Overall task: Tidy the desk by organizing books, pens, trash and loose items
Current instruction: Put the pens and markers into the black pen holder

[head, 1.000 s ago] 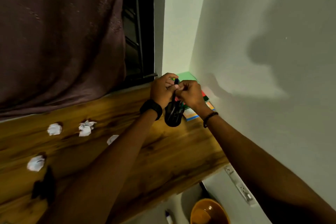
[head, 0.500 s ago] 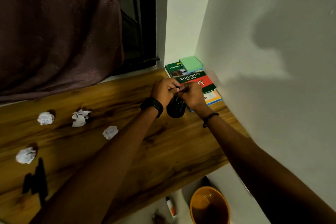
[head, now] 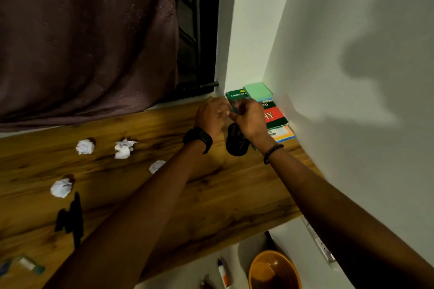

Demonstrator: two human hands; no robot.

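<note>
Four crumpled paper balls [head: 85, 146] lay scattered over the left half of the wooden desk [head: 211, 199], well apart from one another, and a few black pens [head: 74, 216] lay together near the front edge below them. At the far left corner sat a small blurred item I could not identify. Toward the middle, the left hand [head: 211, 116], with a black watch [head: 197, 139] on its wrist, reached to the back of the desk with its fingers curled. Its fingertips met those of the right hand [head: 250, 118], also curled. Motion blur hid what, if anything, either hand pinched, so I cannot tell the grip. Just below and between the two wrists was a black holder [head: 236, 142] on the desk. Right of the hands, a stack of books [head: 276, 118] lay flat in the corner against the wall, with a green sticky pad [head: 257, 91] on top. On the floor under the desk stood an orange bin [head: 287, 265], with a glue bottle [head: 224, 272] lying just left of it.
</note>
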